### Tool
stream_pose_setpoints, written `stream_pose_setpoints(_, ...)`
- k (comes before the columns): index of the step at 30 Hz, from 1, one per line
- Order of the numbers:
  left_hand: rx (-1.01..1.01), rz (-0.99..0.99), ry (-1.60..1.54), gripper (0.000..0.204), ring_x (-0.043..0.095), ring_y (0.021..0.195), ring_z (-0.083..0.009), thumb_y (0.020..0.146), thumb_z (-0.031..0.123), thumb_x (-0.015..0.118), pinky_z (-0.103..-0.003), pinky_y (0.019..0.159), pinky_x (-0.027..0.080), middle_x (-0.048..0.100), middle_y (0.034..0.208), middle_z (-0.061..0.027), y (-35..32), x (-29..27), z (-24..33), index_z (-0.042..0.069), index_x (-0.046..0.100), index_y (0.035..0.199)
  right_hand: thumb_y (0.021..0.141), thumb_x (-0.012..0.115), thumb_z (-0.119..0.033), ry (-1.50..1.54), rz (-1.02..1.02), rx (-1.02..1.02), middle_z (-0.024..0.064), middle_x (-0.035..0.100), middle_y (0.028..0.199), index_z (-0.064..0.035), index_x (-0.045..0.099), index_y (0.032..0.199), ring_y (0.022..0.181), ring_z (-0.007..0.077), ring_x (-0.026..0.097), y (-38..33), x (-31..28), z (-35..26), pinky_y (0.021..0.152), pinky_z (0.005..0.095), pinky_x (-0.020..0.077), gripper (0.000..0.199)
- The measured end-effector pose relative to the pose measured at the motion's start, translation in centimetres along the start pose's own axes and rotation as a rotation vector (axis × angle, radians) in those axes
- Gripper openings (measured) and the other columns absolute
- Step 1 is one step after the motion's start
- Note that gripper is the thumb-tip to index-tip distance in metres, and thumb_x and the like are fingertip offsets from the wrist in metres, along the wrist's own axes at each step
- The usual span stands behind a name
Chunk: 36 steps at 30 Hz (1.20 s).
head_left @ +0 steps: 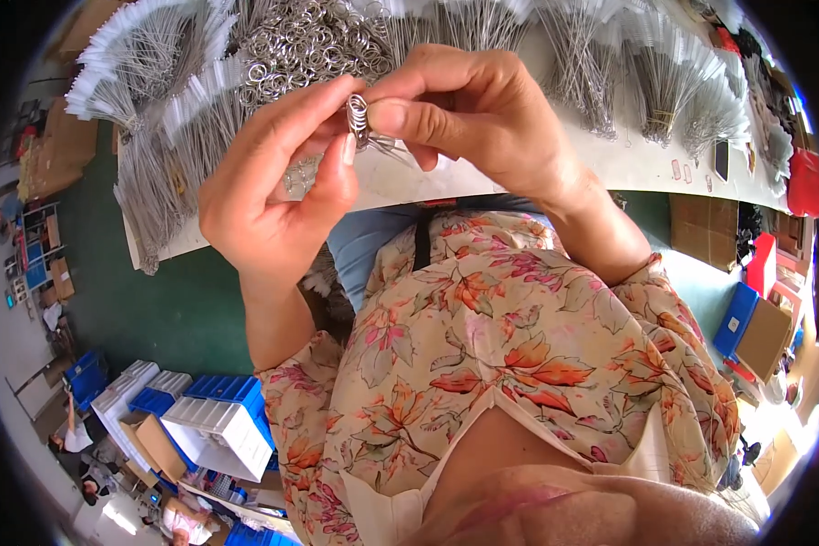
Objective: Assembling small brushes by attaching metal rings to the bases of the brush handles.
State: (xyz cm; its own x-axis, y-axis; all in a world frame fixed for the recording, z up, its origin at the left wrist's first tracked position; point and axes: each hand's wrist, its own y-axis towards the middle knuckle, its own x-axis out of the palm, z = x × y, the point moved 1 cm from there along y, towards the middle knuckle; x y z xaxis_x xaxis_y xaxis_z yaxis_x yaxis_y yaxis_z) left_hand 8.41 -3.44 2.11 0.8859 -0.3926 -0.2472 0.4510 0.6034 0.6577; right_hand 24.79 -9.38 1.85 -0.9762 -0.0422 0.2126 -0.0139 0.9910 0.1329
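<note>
Hands (268, 187) both pinched tight on small stacked metal rings (358, 114), loose ring heap (314, 50) beyond, white-tipped wire bundles (584, 77) along counter (601, 166)

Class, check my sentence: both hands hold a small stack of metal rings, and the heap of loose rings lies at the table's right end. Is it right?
Not quite. The head view shows the heap of loose rings left of the middle of the table, not at its right end. The left hand and right hand do hold a small stack of metal rings.
</note>
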Motion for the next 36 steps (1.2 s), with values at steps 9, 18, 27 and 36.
stream_pose_setpoints(9,-0.172,-0.258,0.056,0.019,0.059,0.075,-0.0111,0.079,-0.003,0.061,-0.022,0.067,0.049,0.063,0.087,-0.0075,3.0,-2.0,1.1,-0.003,0.064,0.098,0.083,0.066,-0.010,-0.039,-0.039,0.023,0.0019,0.063,0.076,0.0003,0.064,0.091,0.060,0.0053,0.053,0.2,-0.4,-0.4,0.053,0.0190,0.0438,0.013)
stream_pose_setpoints(18,-0.624,-0.180,-0.395,0.015,0.048,0.063,-0.0071,0.088,0.010,0.057,-0.020,0.055,0.039,0.056,0.079,-0.0030,1.7,-2.8,0.4,0.000,0.058,0.100,0.084,0.064,-0.010,0.023,-0.067,0.087,0.0011,0.062,0.076,-0.0001,0.063,0.092,0.060,0.0058,0.054,0.7,0.1,0.2,0.054,0.0195,0.0442,0.013)
stream_pose_setpoints(27,-0.726,-0.101,-0.459,0.012,0.043,0.054,-0.0035,0.090,0.013,0.056,-0.017,0.049,0.036,0.054,0.070,0.0002,-0.2,-5.7,0.7,0.001,0.057,0.092,0.084,0.065,-0.013,0.026,-0.178,0.122,0.0005,0.061,0.073,-0.0012,0.064,0.092,0.059,0.0048,0.054,1.9,2.3,0.8,0.052,0.0189,0.0429,0.014)
stream_pose_setpoints(36,-0.141,-0.225,0.292,0.012,0.055,0.071,-0.0102,0.087,0.010,0.058,-0.022,0.063,0.043,0.061,0.078,-0.0031,-0.9,-6.0,1.8,0.004,0.063,0.095,0.084,0.064,-0.011,-0.010,-0.244,0.091,0.0016,0.062,0.075,-0.0016,0.064,0.091,0.060,0.0054,0.055,1.8,3.3,1.0,0.051,0.0190,0.0431,0.012)
